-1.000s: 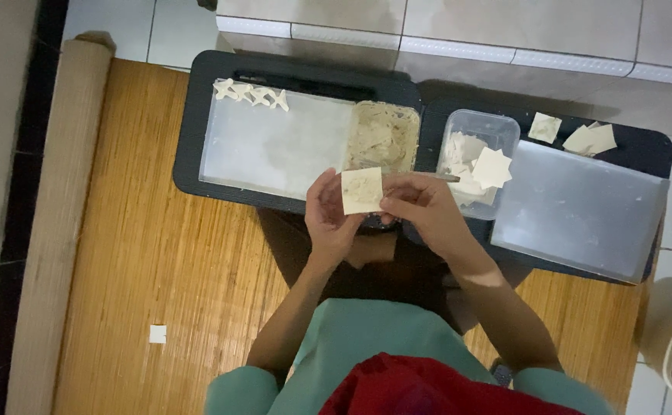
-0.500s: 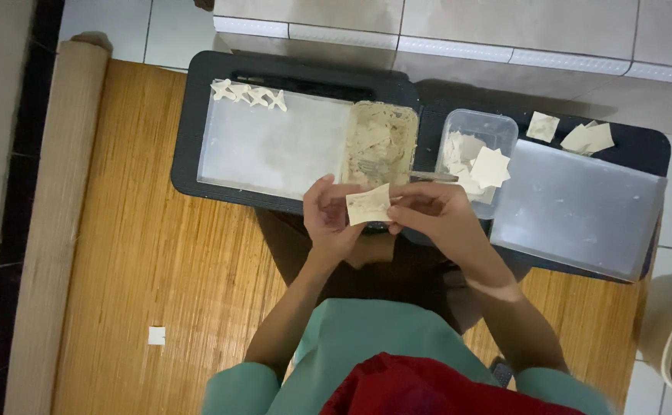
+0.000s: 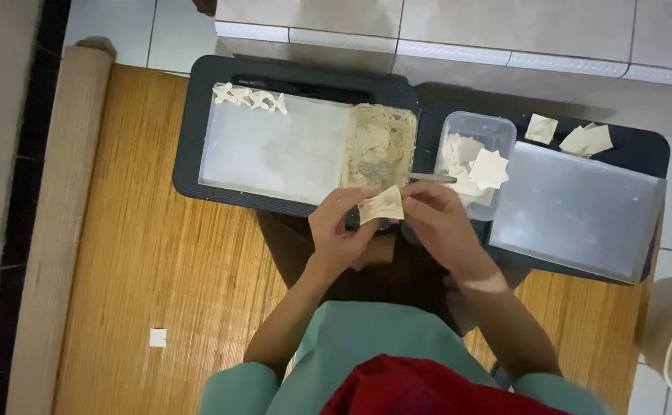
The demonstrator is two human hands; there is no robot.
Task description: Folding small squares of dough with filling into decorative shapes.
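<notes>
A small pale dough wrapper (image 3: 383, 206) is held pinched between the left hand (image 3: 336, 230) and the right hand (image 3: 437, 223), in front of the body and just above the near edge of a low black table (image 3: 190, 154). A second ago the wrapper lay flat and square across the left palm; half a second ago it was partly bent; now it is seen folded over into a triangle, so the folding step appears to have been carried through and the edges are judged to be at the point of being pressed shut. The fingers of both hands are closed on the wrapper, the left at its lower corner and the right along its right edge. Just beyond the hands a shallow container of pale filling (image 3: 378, 146) is set, with a fork (image 3: 409, 175) resting across its near side. To its left a white tray (image 3: 274, 146) is laid, on which a short row of finished folded pieces (image 3: 249, 97) is lined up at the far corner. To the right a clear tub of unfolded wrappers (image 3: 474, 165) stands beside a second tray (image 3: 582, 211), and a few loose wrappers (image 3: 574, 137) lie behind it. A woven mat (image 3: 159, 269) covers the floor underneath.
</notes>
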